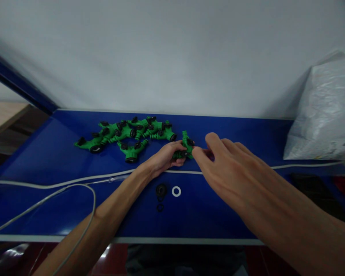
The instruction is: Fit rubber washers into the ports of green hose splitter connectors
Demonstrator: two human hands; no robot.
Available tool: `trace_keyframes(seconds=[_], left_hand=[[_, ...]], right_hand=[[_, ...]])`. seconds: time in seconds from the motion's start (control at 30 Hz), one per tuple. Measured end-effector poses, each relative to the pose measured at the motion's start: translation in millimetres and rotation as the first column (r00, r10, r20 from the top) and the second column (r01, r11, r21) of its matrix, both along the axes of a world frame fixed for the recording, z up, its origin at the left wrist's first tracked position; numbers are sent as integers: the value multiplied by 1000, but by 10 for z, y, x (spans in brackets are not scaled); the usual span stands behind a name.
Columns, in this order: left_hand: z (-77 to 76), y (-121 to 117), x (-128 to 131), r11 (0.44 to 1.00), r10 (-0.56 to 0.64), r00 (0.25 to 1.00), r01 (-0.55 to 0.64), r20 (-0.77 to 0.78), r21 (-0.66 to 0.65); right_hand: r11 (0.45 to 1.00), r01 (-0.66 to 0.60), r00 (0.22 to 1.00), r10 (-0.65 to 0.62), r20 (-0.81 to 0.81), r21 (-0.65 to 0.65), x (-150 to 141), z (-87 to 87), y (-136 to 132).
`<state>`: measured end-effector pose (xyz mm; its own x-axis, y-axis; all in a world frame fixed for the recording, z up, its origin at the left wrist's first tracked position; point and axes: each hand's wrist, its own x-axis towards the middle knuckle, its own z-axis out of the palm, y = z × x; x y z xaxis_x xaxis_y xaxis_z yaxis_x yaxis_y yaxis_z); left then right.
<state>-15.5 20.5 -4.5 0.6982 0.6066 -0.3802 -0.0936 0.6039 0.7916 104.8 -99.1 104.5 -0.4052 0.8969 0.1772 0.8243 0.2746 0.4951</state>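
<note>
My left hand [167,156] is closed around a green Y-shaped hose splitter [185,145] with black valve knobs, held just above the blue table. Close against the splitter's right side is my right hand [225,166], its fingers curled and closed. Whatever lies at its fingertips is hidden. Nearer to me on the table lie a black round fitting [161,189], a small black ring [160,207] and a white flat washer [176,191]. Several more splitters, one of them a green Y-shaped splitter [131,151], lie to the left of my left hand.
A white cable [60,182] runs across the blue table [207,220], passing beneath my hands, and loops over my left forearm. At the right stands a large white plastic bag [323,111]. A pale wall [172,57] rises behind the table.
</note>
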Motion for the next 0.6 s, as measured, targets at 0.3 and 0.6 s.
trace_keyframes(seconds=[0.3,0.6], left_hand=[[6,15,-20,996,-93,994,92,58,8],[-46,29,-4,999,-34,999,34,-2,-8]], right_hand=[[980,63,998,-67,-13,-187,1,83,17],[998,-27,995,21,-95,-60,6,23,-4]])
